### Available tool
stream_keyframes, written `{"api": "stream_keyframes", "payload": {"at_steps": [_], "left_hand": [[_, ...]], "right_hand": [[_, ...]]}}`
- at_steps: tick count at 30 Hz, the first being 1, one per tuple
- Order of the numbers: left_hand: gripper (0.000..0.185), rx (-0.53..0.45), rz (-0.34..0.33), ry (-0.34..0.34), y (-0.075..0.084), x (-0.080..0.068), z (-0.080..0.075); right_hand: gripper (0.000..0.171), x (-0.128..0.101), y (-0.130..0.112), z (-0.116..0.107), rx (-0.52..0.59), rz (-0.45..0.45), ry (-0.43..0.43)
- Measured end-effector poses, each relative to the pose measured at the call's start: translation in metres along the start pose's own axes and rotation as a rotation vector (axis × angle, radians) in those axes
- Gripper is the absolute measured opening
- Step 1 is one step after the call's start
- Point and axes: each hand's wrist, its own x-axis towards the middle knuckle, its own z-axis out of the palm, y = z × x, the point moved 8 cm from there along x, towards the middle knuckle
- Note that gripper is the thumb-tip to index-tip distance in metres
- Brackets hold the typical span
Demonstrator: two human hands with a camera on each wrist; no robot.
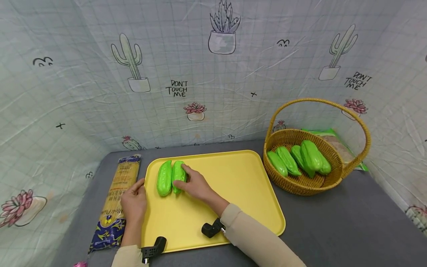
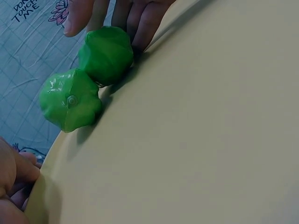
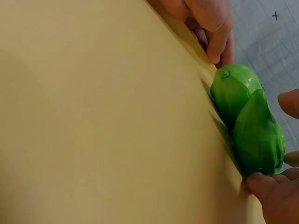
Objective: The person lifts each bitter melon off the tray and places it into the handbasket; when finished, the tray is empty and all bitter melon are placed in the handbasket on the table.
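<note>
Two glossy green gourds lie side by side at the far left of a yellow tray [image 1: 233,185]. My right hand [image 1: 191,182] grips the right gourd [image 1: 178,174], thumb on its far end and fingers at its near side; the right wrist view shows this gourd [image 3: 259,135] close up between my thumb and fingertips. The left gourd [image 1: 164,178] touches it and lies free. My left hand [image 1: 134,200] holds the tray's left rim, thumb on top. In the left wrist view its curled fingers [image 2: 14,177] sit at the rim, with the left gourd [image 2: 70,100] and the held gourd [image 2: 106,55] beyond.
A wicker basket [image 1: 300,189] with a tall handle stands right of the tray and holds several more green gourds. A green packet [image 1: 333,139] lies behind it. A spaghetti packet [image 1: 116,200] lies along the tray's left side. Cactus-print cloth walls surround the grey table.
</note>
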Motion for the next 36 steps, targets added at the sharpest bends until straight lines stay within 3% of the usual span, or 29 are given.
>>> {"api": "stream_keyframes", "payload": {"at_steps": [9,36], "left_hand": [[0.037,0.008,0.005,0.008,-0.0011,0.0016,-0.0001],[0.037,-0.012,0.019,0.013,0.0021,-0.0005,-0.0002]], "right_hand": [[0.077,0.0012,0.0020,0.0018,-0.037,0.006,0.009],[0.075,-0.0007,0.0034,0.0048,0.095,-0.021,-0.037]]}}
